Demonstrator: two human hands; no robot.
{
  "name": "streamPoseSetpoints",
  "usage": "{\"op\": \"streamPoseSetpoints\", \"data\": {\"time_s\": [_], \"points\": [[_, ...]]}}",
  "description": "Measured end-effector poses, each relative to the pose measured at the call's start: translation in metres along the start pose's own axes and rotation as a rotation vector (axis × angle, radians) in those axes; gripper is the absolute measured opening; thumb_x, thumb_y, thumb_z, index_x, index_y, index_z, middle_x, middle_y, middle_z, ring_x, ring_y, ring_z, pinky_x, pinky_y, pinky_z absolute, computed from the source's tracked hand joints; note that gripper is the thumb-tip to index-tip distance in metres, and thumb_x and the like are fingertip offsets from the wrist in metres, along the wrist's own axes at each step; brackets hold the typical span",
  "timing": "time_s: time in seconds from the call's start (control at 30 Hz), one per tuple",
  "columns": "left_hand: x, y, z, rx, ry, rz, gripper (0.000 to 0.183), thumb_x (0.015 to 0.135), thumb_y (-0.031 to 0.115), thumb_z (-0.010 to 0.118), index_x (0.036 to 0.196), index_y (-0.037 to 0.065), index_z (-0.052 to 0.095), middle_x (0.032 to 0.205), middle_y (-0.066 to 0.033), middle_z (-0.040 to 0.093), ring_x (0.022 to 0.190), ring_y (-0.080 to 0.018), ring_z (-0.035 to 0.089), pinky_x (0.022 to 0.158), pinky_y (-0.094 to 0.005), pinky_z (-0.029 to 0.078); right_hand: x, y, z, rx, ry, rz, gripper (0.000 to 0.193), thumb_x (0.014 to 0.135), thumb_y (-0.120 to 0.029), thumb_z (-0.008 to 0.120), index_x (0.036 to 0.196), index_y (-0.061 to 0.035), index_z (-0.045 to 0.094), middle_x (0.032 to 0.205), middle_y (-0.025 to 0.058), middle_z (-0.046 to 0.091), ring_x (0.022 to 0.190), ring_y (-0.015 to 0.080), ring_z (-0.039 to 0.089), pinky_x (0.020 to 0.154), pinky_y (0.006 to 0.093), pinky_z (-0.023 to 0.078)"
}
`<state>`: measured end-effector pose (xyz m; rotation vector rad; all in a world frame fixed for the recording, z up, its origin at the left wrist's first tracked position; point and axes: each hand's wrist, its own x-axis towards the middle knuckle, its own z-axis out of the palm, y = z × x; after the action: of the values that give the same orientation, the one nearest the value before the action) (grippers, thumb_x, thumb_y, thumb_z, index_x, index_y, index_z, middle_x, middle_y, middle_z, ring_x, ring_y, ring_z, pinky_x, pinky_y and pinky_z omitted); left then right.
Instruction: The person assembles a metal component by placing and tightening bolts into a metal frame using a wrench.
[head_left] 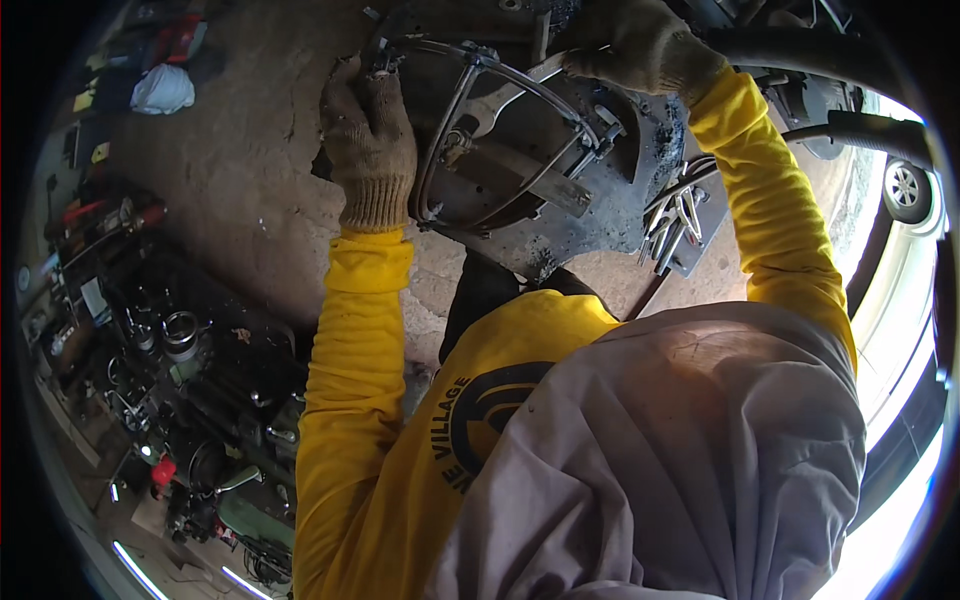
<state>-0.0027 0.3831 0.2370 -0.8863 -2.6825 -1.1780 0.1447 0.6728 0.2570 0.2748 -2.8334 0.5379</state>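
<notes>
My gloved left hand (pixel 370 145) is closed around the upper left corner of a curved frame of bent metal rods (pixel 430 150). My gloved right hand (pixel 645 50) grips one end of a flat metal wrench (pixel 510 92). The wrench slants down inside the frame, its wide head close to a bolt (pixel 458 142); whether they touch I cannot tell. Below the bolt a flat metal bar (pixel 535 182) lies across the frame's inside. All this rests on a dark, worn metal plate (pixel 600 235) in front of my body.
Several hand tools (pixel 680 225) lie on a small board right of the plate. Thick black hoses (pixel 870 135) cross the upper right. A dark workshop machine (pixel 200 380) fills the left side. A white bundle (pixel 163 90) sits on the floor, and a car wheel (pixel 906 190) shows far right.
</notes>
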Motion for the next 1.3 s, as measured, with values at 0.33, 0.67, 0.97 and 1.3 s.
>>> {"op": "streamPoseSetpoints", "data": {"time_s": [0.33, 0.67, 0.97, 1.3], "points": [[-0.002, 0.01, -0.001, 0.01, -0.006, -0.021, 0.046, 0.099, 0.037, 0.061, 0.135, 0.009, 0.057, 0.125, -0.0205, 0.065, 0.116, -0.0366, 0.064, 0.098, -0.043, 0.05, 0.038, -0.002, 0.002, -0.085, 0.027, -0.203, 0.043, 0.077, -0.047, 0.078, 0.099, -0.0098, 0.076, 0.092, 0.0151, 0.07, 0.085, 0.0404, 0.065, 0.079, 0.0474, 0.052], [-0.001, 0.0, 0.005, 0.029, -0.039, 0.076, 0.03, 0.101, 0.02, 0.059, 0.125, 0.002, 0.061, 0.117, -0.0215, 0.069, 0.096, -0.0352, 0.073, 0.084, -0.0404, 0.058, 0.068, 0.0, 0.008, -0.347, -0.256, -0.244, 0.072, 0.076, -0.061, 0.07, 0.135, -0.0206, 0.063, 0.082, 0.0085, 0.067, 0.076, 0.0324, 0.066, 0.069, 0.0443, 0.054], [-0.003, -0.003, 0.008, 0.142, 0.017, 0.253, 0.024, 0.096, 0.013, 0.065, 0.117, 0.001, 0.064, 0.107, -0.0169, 0.073, 0.084, -0.0343, 0.074, 0.076, -0.0406, 0.061, 0.112, 0.006, 0.034, -0.344, -0.134, -0.364, 0.048, 0.091, -0.029, 0.057, 0.139, -0.0214, 0.059, 0.101, 0.0106, 0.068, 0.094, 0.0278, 0.067, 0.078, 0.0426, 0.056], [0.001, 0.012, 0.0, -0.037, -0.033, 0.044, 0.03, 0.101, 0.023, 0.058, 0.121, 0.001, 0.064, 0.107, -0.0211, 0.072, 0.092, -0.038, 0.073, 0.078, -0.0417, 0.059, 0.161, 0.009, 0.055, -0.182, -0.098, -0.282, 0.025, 0.087, -0.023, 0.064, 0.107, -0.011, 0.073, 0.107, 0.0085, 0.071, 0.098, 0.0266, 0.068, 0.085, 0.0384, 0.055]]}}
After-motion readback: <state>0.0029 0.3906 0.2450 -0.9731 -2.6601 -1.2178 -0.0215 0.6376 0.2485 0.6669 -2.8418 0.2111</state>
